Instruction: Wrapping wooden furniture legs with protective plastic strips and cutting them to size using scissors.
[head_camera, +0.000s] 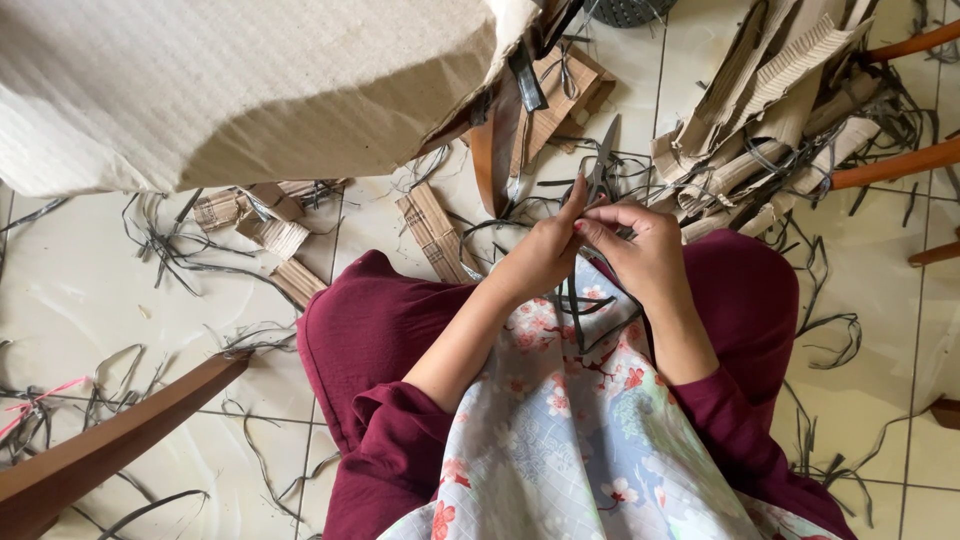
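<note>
My left hand (545, 255) and my right hand (645, 250) meet in front of my lap, fingertips together. Both pinch thin dark grey strips (580, 315) that hang down over my flowered apron (570, 420). A pair of scissors (603, 160) lies on the tiled floor just beyond my fingers, blades pointing away from me. My sleeves and trousers are dark red.
A big cardboard sheet (240, 85) fills the upper left. Cut cardboard pieces (435, 230) and a pile of corrugated scraps (770, 110) lie on the floor, with dark strips scattered all round. A wooden bar (110, 440) crosses the lower left; orange-brown wooden legs (890, 165) stand at the right.
</note>
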